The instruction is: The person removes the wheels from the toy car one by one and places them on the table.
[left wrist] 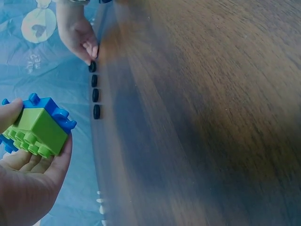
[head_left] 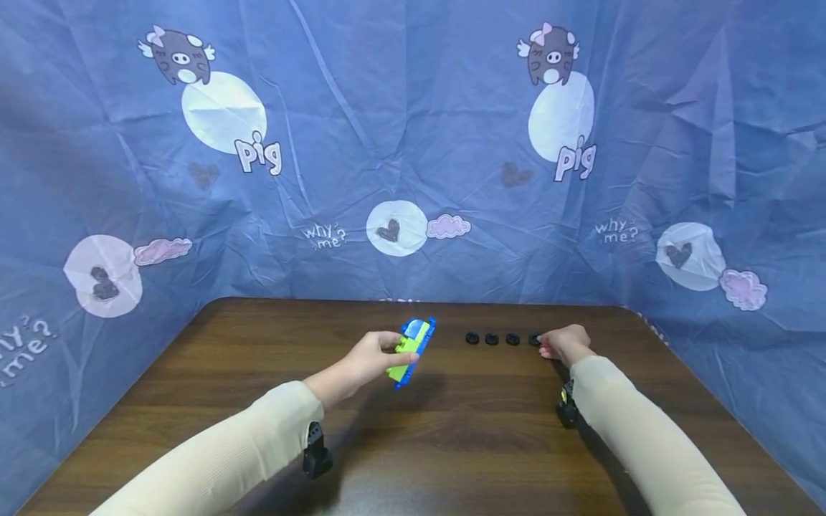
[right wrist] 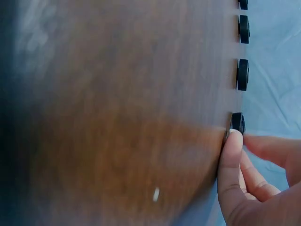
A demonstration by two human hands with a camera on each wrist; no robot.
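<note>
A toy vehicle body of green and blue building blocks [head_left: 413,347] is gripped in my left hand [head_left: 371,360], tilted above the table. Seen from the left wrist, the blocks [left wrist: 37,125] show green studs facing down and blue hooked pegs along one side, between thumb and fingers. Several small black toy wheels [head_left: 492,339] lie in a row on the table, to the right of the blocks. At the row's right end, my right hand [head_left: 566,342] pinches the last wheel [right wrist: 238,122] by its edge with thumb and forefinger; that wheel still rests on the tabletop.
The brown wooden table [head_left: 464,430] has rounded far corners. Behind it and along its sides hangs a blue printed cloth [head_left: 400,143]. A small white mark [right wrist: 156,194] shows on the wood in the right wrist view.
</note>
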